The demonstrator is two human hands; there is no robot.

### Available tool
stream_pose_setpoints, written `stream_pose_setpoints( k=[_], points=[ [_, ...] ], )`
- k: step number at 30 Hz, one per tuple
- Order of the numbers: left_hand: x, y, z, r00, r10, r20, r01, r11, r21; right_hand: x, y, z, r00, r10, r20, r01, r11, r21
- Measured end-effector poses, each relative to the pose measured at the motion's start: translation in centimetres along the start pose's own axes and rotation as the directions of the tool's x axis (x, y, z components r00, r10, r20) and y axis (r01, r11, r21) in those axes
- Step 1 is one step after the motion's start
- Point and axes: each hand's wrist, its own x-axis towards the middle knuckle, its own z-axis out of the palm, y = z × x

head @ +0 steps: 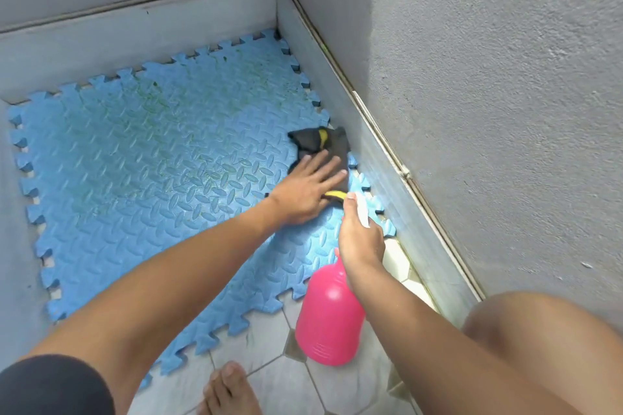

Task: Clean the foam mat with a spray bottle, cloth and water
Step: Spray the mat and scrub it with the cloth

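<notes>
Blue foam mat [151, 158], left hand [308, 190] flat on cloth [325, 145], right hand [360, 239] gripping spray bottle [328, 317]

This is looking like a corner of a home, perhaps a balcony or wash area. Rough grey plastered walls [488, 77] are meeting beyond the left hand [308, 190], pale hexagon-patterned floor tiles [269, 377] are lying below both hands, and a bare foot [229, 391] is resting there.
</notes>
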Motion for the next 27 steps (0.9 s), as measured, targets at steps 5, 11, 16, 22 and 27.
stream_pose_setpoints(
  k=[5,11,16,22,27],
  points=[
    [-0.9,-0.2,0.5,0.992,-0.126,-0.034,0.125,0.992,-0.033,0.2,0.3,0.6,0.999,-0.022,0.029,0.024,0.999,-0.048],
    [-11.8,-0.4,2.0,0.886,-0.444,-0.135,0.423,0.892,-0.159,-0.7,2.2,0.7,0.988,-0.036,0.152,0.064,0.982,-0.179],
    [-22.2,5.4,5.9,0.988,-0.154,0.013,0.153,0.988,0.019,-1.7,3.0,1.1,0.961,-0.048,0.271,0.119,0.961,-0.251],
    [-33.0,-3.9,5.8,0.540,-0.835,-0.108,0.815,0.551,-0.181,-2.7,4.1,1.5,0.934,-0.110,0.339,0.206,0.942,-0.263],
    [-35.6,-5.2,6.2,0.290,-0.955,-0.065,0.917,0.296,-0.266,-4.4,4.0,1.2,0.845,-0.149,0.513,0.335,0.896,-0.292]
  ],
)
